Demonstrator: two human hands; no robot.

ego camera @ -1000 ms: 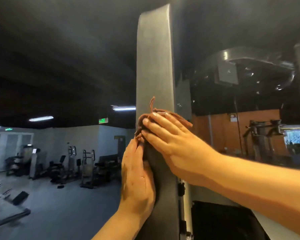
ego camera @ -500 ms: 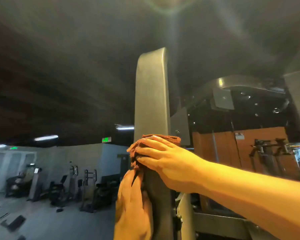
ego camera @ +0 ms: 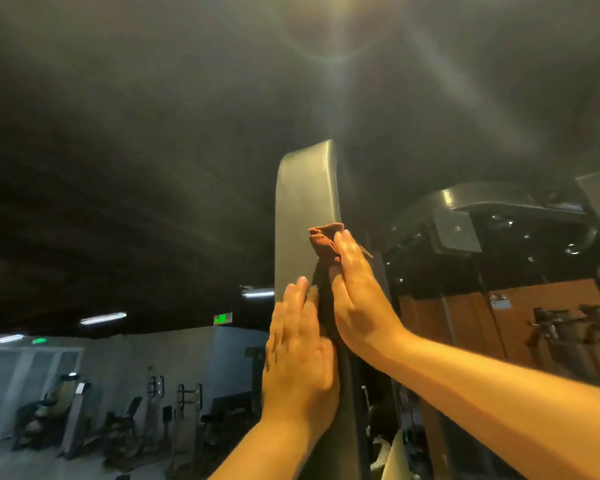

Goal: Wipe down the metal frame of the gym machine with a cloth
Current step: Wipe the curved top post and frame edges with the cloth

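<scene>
Straight-fingered and flat, two hands lean on the one grey metal post [ego camera: 302, 209]. I see the left hand [ego camera: 298, 344] lying on the post's front face. The right hand [ego camera: 357, 299] sits higher on the post's right edge, pressing the single rust-brown cloth [ego camera: 323, 239] against it, bunched below the post's rounded top.

Grey metal frame [ego camera: 302, 209], upright, rounded at the top; rust-brown cloth [ego camera: 323, 239] bunched against its right edge.
</scene>
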